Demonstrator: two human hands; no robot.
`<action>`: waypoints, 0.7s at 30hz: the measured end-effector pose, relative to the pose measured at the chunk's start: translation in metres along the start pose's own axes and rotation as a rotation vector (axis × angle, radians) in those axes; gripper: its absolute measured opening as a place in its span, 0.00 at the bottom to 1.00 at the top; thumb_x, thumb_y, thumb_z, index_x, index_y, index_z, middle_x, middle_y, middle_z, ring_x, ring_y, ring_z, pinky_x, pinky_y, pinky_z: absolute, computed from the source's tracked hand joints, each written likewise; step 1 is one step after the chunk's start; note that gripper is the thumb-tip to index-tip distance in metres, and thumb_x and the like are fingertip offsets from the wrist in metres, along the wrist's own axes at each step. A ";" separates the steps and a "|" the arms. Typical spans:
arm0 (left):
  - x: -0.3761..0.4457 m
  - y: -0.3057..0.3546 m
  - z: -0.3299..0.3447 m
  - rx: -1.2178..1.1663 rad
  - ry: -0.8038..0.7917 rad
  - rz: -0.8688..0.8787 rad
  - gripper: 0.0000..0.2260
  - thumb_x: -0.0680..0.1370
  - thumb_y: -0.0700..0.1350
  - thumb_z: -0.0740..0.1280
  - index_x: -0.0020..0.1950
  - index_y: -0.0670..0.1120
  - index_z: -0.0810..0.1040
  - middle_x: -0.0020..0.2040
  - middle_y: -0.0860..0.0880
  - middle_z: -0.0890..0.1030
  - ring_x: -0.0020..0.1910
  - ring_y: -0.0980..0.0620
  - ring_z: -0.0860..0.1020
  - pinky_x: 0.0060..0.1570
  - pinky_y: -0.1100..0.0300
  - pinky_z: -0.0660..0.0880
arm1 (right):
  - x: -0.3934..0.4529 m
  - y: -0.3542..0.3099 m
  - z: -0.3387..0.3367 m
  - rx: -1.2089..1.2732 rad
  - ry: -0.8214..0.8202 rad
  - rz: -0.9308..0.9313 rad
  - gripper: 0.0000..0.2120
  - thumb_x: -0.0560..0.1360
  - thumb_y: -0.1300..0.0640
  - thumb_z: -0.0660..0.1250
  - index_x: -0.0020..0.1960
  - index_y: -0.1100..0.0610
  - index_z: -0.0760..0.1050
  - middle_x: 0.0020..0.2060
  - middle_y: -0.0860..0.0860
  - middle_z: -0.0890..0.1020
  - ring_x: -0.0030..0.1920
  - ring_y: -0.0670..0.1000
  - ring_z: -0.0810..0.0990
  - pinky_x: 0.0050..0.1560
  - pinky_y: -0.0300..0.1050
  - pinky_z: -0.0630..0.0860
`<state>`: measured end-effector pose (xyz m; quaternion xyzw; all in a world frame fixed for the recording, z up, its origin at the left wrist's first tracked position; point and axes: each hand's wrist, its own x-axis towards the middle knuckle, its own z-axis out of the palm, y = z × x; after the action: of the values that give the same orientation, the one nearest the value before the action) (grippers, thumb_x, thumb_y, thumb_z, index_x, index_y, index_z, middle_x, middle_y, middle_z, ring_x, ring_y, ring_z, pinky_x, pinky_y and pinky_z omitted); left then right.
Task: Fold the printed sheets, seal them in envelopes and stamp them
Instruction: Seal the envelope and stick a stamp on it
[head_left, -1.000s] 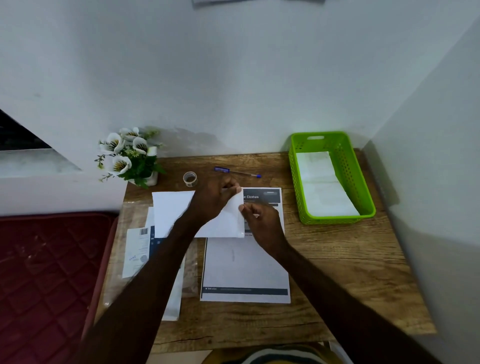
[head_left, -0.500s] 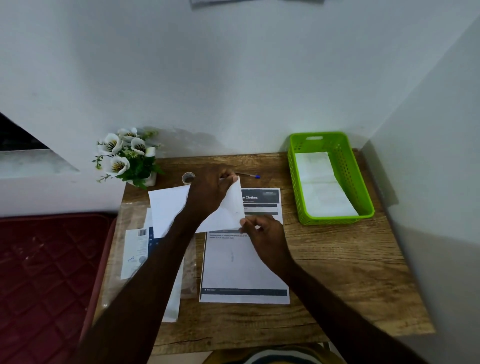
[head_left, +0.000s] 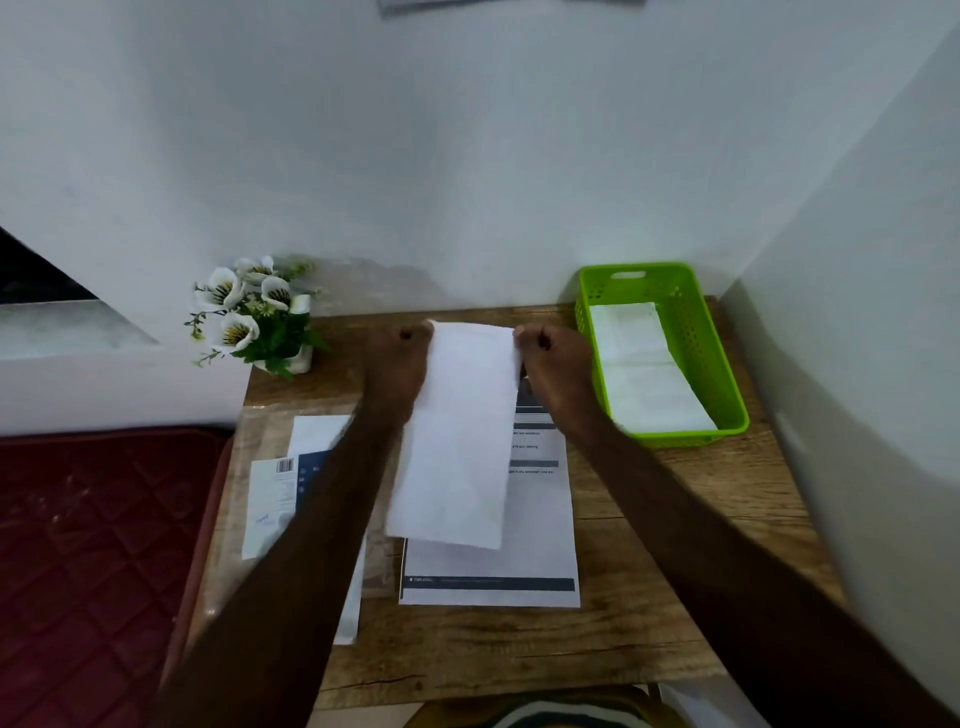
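Note:
A long white envelope (head_left: 457, 436) hangs upright above the desk, its short top edge held between both hands. My left hand (head_left: 397, 366) pinches the top left corner and my right hand (head_left: 553, 369) pinches the top right corner. Under it a printed sheet (head_left: 519, 545) with dark header and footer bars lies flat on the wooden desk (head_left: 649, 545). To the left, a packet of white envelopes (head_left: 275, 499) with a barcode label lies partly hidden by my left forearm.
A green plastic basket (head_left: 696, 332) at the back right holds white folded papers. A small pot of white artificial flowers (head_left: 249, 317) stands at the back left. A dark red quilted mattress (head_left: 88, 561) lies left of the desk. Walls close in behind and on the right.
The envelope was lying sideways under my left hand; now it is lifted and turned lengthwise, and my right hand has come up from the sheet to hold its other top corner.

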<state>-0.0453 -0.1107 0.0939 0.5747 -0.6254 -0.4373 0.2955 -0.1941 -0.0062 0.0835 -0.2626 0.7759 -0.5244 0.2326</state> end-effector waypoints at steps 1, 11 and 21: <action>-0.003 -0.013 0.004 -0.006 0.023 -0.045 0.12 0.81 0.48 0.68 0.46 0.40 0.84 0.38 0.48 0.78 0.38 0.52 0.76 0.41 0.57 0.72 | 0.000 0.005 0.005 -0.077 -0.003 -0.022 0.11 0.78 0.57 0.66 0.40 0.59 0.82 0.33 0.53 0.82 0.31 0.46 0.76 0.34 0.45 0.75; -0.033 -0.079 0.025 0.365 0.091 -0.033 0.12 0.83 0.50 0.63 0.51 0.45 0.82 0.48 0.44 0.85 0.47 0.43 0.82 0.45 0.57 0.72 | -0.008 0.069 0.030 -0.550 0.015 -0.154 0.09 0.78 0.54 0.66 0.44 0.56 0.82 0.45 0.56 0.84 0.46 0.59 0.81 0.43 0.49 0.72; -0.059 -0.111 0.048 0.762 -0.003 0.572 0.20 0.82 0.48 0.65 0.72 0.42 0.75 0.69 0.39 0.78 0.69 0.37 0.75 0.67 0.40 0.72 | -0.011 0.089 0.036 -0.616 0.072 -0.340 0.05 0.78 0.58 0.69 0.49 0.57 0.82 0.48 0.55 0.84 0.47 0.58 0.83 0.44 0.48 0.76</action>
<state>-0.0261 -0.0384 -0.0180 0.4462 -0.8749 -0.0784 0.1713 -0.1777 0.0038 -0.0108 -0.4271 0.8506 -0.3058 0.0241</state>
